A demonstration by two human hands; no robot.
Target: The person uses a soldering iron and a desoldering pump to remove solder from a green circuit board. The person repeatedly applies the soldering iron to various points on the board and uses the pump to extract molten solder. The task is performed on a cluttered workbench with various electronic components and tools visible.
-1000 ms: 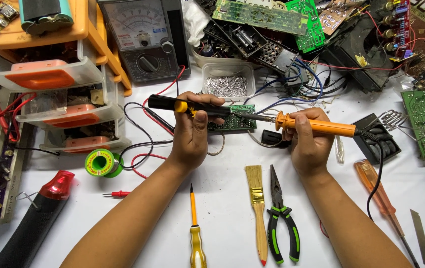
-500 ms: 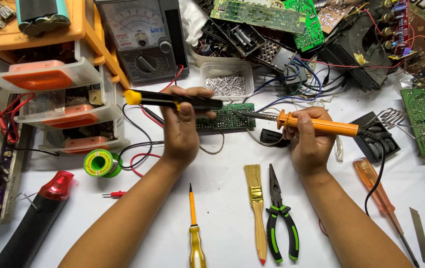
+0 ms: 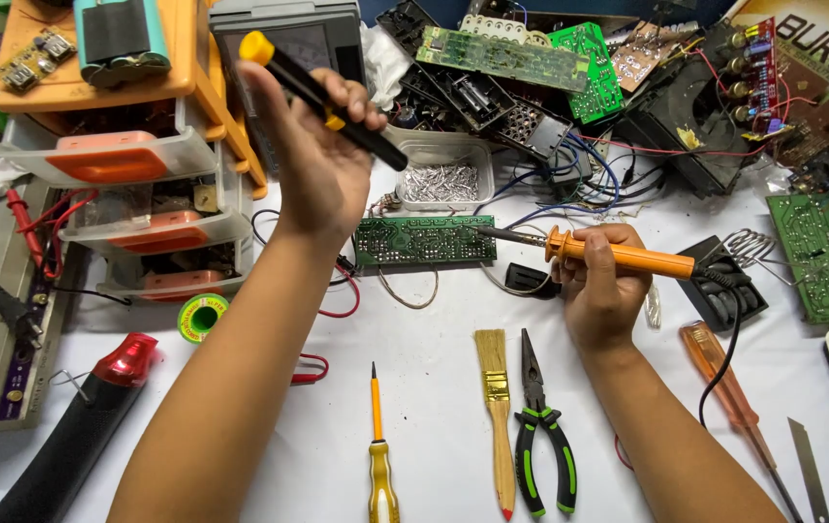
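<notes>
While your left hand [image 3: 322,145] lifts a black, yellow-capped desoldering pump [image 3: 322,97] clear of the table, your right hand [image 3: 603,291] grips an orange soldering iron [image 3: 608,254], tip at the green circuit board [image 3: 424,240], its left end hidden behind your wrist.

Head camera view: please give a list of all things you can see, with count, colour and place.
desoldering pump: 1, black and yellow, raised in left hand
soldering iron: 1, orange, in right hand
circuit board: 1, green, table centre
brush: 1, wooden, front centre
pliers: 1, green-black, beside brush
screwdriver: 1, yellow, front
solder spool: 1, green, left
drawer unit: 1, orange-white, left
left hand: 1, raised
right hand: 1, centre-right
</notes>
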